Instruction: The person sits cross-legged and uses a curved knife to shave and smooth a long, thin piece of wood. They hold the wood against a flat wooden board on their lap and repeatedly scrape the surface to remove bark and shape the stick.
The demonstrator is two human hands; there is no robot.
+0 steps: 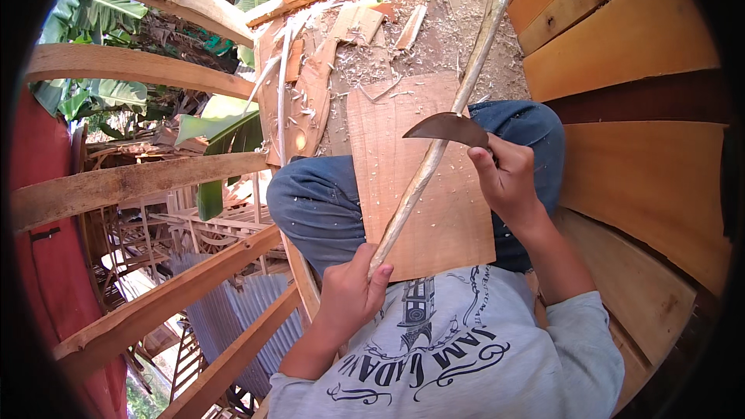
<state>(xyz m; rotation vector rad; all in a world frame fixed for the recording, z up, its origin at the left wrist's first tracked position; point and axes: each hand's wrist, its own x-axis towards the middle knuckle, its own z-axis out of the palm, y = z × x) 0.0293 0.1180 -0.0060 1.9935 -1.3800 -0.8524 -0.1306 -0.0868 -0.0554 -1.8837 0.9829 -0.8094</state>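
My left hand (353,285) is closed round the near end of a long, peeled wooden stick (419,182). The stick slants up and away to the right, its far end over the shavings. In my right hand (508,182) is a knife with a curved, dark blade (448,129), its handle hidden by the fingers. The blade lies across the stick about midway, its tip pointing left. Beneath both, a flat wooden board (403,109) rests over my lap, between my jeans-clad knees, with a few small chips on it.
Wood shavings and offcuts (357,25) litter the floor ahead. A plank wall (621,31) rises on the right. At left, open wooden rails (140,186) border a drop, with corrugated metal sheets (240,318) below and banana leaves (101,19) beyond.
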